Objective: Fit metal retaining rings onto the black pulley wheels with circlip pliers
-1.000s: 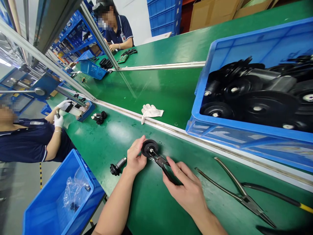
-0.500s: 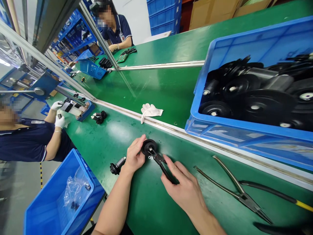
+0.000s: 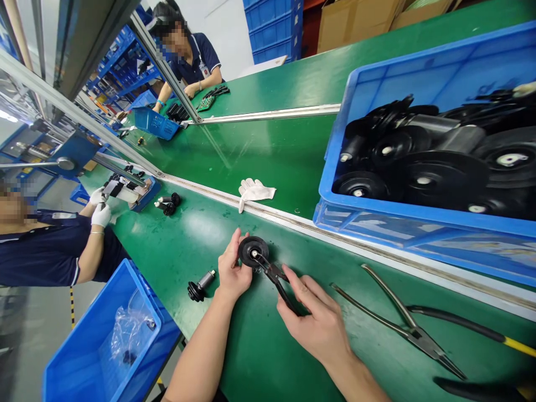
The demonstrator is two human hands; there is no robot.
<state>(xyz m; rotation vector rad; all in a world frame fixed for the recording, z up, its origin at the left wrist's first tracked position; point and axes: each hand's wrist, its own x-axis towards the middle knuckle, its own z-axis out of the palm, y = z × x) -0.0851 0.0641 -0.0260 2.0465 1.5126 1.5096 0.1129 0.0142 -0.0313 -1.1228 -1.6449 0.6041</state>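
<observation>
My left hand (image 3: 233,269) is closed round a black round disc part (image 3: 250,245) with a pale hub at its centre. In my right hand (image 3: 312,312) are black-handled pliers (image 3: 274,272), their thin jaws meeting the disc's hub. Small shiny rings, too small to make out well, show on the table just under the jaws. Left of my left forearm lies a motor-like part (image 3: 201,286) with a grey cylinder and black ribbed discs. To the right of my right hand rest long-nosed metal pliers (image 3: 412,335).
A blue crate (image 3: 377,211) holding several black discs stands at the right. A white glove (image 3: 257,191) lies by the metal rail. The lower left has another blue bin (image 3: 79,349) containing clear plastic bags. Two co-workers sit left and across the green table (image 3: 268,357).
The disc has tilted, so its face turns more towards me, with the plier jaws still at its hub. The view has shifted slightly. The co-worker at left has brought both gloved hands together.
</observation>
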